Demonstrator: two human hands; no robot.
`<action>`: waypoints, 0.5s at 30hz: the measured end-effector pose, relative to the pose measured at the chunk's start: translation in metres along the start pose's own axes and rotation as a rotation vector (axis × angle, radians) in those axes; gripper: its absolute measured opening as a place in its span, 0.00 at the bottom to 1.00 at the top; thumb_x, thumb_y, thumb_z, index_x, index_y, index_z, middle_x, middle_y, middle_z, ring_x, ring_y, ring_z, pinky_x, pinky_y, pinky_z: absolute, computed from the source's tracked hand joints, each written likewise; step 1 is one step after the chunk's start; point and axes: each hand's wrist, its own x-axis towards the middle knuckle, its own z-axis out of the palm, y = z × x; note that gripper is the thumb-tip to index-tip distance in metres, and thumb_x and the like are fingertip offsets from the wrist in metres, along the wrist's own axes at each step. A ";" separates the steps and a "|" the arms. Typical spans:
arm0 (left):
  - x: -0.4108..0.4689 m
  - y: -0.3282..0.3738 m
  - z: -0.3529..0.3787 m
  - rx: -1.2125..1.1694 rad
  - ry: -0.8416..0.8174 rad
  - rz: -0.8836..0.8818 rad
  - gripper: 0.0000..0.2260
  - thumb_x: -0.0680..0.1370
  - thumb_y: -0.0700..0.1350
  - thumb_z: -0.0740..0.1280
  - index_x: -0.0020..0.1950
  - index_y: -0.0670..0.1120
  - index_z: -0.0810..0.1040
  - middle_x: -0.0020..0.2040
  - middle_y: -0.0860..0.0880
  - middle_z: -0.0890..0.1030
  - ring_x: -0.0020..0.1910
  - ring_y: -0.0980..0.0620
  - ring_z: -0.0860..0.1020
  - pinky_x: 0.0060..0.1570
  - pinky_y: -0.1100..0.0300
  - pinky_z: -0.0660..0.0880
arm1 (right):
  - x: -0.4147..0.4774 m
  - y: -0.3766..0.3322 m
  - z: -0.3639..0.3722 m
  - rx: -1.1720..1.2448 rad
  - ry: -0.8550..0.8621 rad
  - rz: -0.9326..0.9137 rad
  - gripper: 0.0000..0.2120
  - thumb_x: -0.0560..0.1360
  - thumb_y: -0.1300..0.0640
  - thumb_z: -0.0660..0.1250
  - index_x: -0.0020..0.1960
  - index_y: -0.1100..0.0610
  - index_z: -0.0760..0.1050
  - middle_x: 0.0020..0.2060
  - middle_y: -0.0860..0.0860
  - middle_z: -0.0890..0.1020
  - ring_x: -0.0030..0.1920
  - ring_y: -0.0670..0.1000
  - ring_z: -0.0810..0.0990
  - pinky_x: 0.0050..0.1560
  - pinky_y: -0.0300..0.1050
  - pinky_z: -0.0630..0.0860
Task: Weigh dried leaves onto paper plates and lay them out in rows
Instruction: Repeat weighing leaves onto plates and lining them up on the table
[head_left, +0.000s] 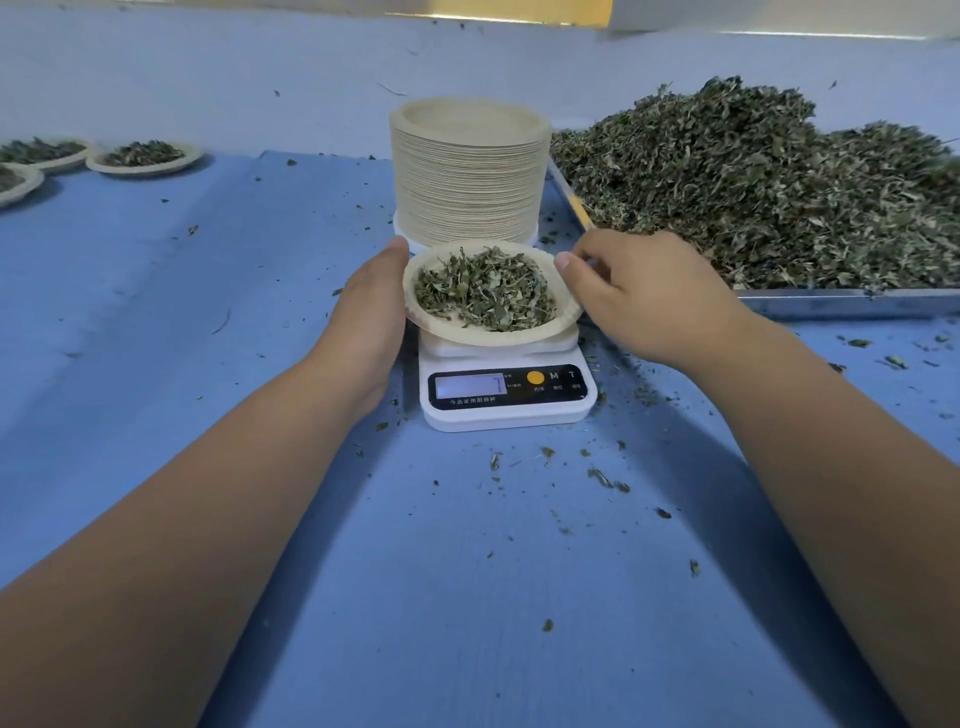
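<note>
A paper plate heaped with dried green leaves sits on the white kitchen scale, its left side slightly raised. My left hand holds the plate's left rim, thumb at the edge and fingers hidden below. My right hand is at the right rim, where its thumb touches the edge and its fingers are curled behind. The scale's display is lit. Behind the scale stands a tall stack of empty paper plates.
A metal tray piled with loose dried leaves lies at the right. Filled plates lie in rows at the far left on the blue table cover. Leaf crumbs are scattered in front of the scale.
</note>
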 end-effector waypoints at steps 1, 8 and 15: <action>0.000 0.000 0.002 -0.040 -0.020 -0.009 0.22 0.81 0.59 0.58 0.33 0.61 0.84 0.39 0.59 0.85 0.47 0.58 0.82 0.62 0.53 0.76 | 0.000 -0.003 0.002 0.018 -0.011 0.000 0.19 0.84 0.40 0.53 0.52 0.51 0.76 0.32 0.49 0.79 0.33 0.51 0.76 0.32 0.43 0.60; 0.004 0.017 -0.009 -0.252 0.211 -0.166 0.10 0.81 0.40 0.62 0.40 0.47 0.78 0.29 0.52 0.79 0.29 0.52 0.79 0.46 0.52 0.78 | -0.006 -0.038 0.008 0.084 0.007 -0.088 0.17 0.83 0.41 0.56 0.55 0.52 0.76 0.40 0.52 0.84 0.41 0.57 0.79 0.43 0.47 0.67; 0.003 0.031 -0.069 -0.299 0.374 -0.117 0.12 0.82 0.39 0.60 0.55 0.47 0.82 0.57 0.44 0.85 0.51 0.44 0.85 0.54 0.42 0.83 | -0.011 -0.089 0.020 0.201 -0.205 -0.221 0.24 0.70 0.24 0.59 0.58 0.38 0.72 0.53 0.43 0.77 0.58 0.51 0.69 0.59 0.47 0.65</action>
